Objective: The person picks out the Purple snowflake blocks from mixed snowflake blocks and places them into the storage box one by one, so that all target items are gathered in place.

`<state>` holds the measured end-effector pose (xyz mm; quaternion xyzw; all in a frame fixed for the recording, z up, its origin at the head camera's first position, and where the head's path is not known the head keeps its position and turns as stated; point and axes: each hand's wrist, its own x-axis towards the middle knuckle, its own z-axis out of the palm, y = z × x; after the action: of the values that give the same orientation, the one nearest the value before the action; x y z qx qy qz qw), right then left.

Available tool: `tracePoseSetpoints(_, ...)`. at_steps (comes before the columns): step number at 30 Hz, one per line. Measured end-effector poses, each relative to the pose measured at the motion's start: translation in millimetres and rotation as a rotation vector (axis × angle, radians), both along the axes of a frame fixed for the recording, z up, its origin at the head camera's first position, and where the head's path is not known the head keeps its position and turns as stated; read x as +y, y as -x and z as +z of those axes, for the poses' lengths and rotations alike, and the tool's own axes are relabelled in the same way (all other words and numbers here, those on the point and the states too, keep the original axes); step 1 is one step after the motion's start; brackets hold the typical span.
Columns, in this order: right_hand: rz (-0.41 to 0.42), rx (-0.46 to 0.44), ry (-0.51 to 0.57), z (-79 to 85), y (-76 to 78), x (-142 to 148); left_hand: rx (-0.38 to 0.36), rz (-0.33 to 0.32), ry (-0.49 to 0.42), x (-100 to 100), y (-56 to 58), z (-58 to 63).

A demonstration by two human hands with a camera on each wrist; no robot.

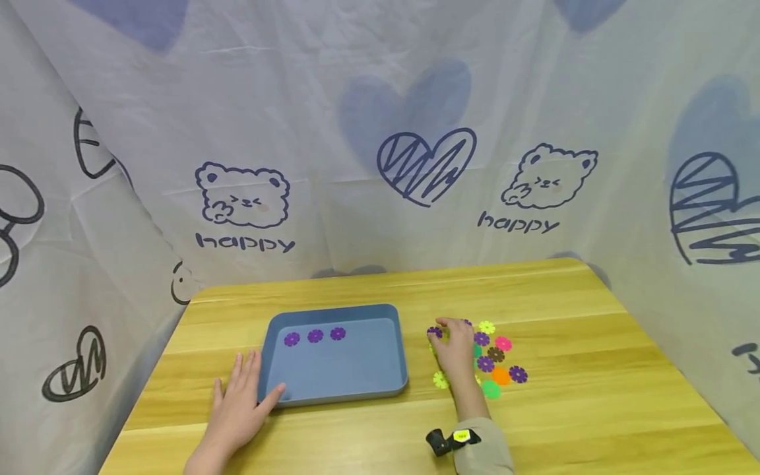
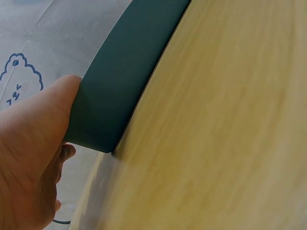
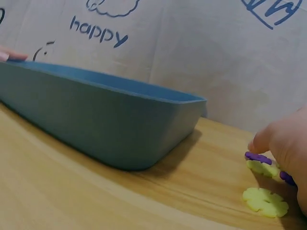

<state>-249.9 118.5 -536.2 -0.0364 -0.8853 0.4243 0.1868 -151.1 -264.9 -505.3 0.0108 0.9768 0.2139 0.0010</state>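
Note:
A blue-grey tray (image 1: 338,369) lies on the table with 3 purple flower-shaped discs (image 1: 315,336) in a row near its far side. At the tray's near left corner rests my left hand (image 1: 237,409), fingers stretched along the left side and thumb over the rim. To the tray's right, my right hand (image 1: 456,349) pinches a purple disc (image 1: 435,332) between thumb and fingers. In the right wrist view this purple disc (image 3: 258,158) is right above a yellow disc (image 3: 263,167). My hand and wrist hide part of the loose pile.
Around my right hand lie several loose flower discs: pink (image 1: 503,344), brown (image 1: 495,354), orange (image 1: 501,376), green (image 1: 491,389), yellow (image 1: 487,327) and purple (image 1: 518,375). A printed cloth (image 1: 332,218) hangs behind the wooden table (image 1: 570,409).

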Motion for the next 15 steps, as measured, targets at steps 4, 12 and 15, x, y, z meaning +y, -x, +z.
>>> tracePoseSetpoints(4,0.005,-0.012,-0.119,-5.0,1.1,-0.2,-0.005,0.002,-0.001,1.1,-0.3,-0.5)
tracePoseSetpoints(12,0.003,-0.074,-0.126,-5.1,1.2,-0.9,-0.009,-0.003,0.000,2.6,-1.2,0.6)
tracePoseSetpoints(15,0.002,-0.076,-0.129,-2.3,1.0,-1.6,-0.016,-0.004,-0.005,2.7,-0.9,1.4)
